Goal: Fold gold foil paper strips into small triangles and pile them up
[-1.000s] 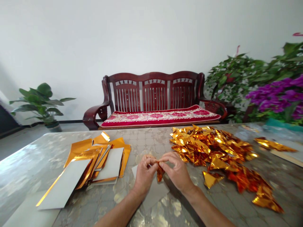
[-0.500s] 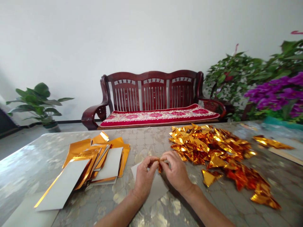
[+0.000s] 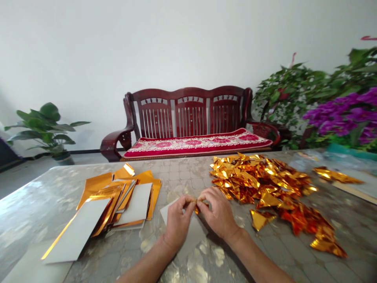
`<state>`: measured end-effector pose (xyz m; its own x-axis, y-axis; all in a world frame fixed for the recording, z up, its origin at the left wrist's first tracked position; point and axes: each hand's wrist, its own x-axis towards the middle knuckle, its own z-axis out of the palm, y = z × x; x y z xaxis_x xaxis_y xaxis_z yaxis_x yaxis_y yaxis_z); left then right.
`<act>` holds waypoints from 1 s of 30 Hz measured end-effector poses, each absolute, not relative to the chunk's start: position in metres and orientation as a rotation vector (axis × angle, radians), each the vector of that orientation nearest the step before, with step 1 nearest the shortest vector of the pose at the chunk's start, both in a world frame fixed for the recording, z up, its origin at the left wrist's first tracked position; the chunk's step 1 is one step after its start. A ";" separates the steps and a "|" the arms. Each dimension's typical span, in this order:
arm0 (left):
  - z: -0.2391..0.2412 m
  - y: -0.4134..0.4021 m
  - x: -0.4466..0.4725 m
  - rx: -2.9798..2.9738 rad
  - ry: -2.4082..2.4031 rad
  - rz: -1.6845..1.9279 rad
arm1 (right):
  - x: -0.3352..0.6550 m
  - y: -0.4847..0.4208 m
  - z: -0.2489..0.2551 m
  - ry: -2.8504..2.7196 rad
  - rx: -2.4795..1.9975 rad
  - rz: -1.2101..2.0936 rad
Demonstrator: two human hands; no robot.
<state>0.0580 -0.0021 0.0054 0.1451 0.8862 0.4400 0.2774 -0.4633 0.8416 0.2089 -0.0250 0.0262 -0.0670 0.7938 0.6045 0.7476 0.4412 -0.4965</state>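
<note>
Left hand [image 3: 176, 224] and right hand [image 3: 218, 212] pinch a gold foil scrap [image 3: 196, 210] (barely visible).

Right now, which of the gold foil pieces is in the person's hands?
The small folded piece pinched between the left hand and right hand; the others lie loose in the pile.

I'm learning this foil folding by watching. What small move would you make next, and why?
Probably press the fold firm, then set the small gold foil piece onto the pile of gold foil triangles. The left hand and right hand pinch it between their fingertips, and that pile lies just beside the right hand.
</note>
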 end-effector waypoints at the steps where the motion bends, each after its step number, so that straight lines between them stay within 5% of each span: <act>1: 0.005 -0.003 0.058 1.848 1.104 1.327 | 0.209 -0.025 0.027 -1.823 -1.315 0.061; 30: 0.009 -0.004 0.057 1.926 1.190 1.288 | 0.216 -0.025 0.028 -1.813 -1.253 0.237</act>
<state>0.0566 -0.0041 0.0094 0.1572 0.8811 0.4461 0.3756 -0.4711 0.7981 0.2161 -0.0245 0.0285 -0.0900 0.8261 0.5563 0.6551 0.4699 -0.5917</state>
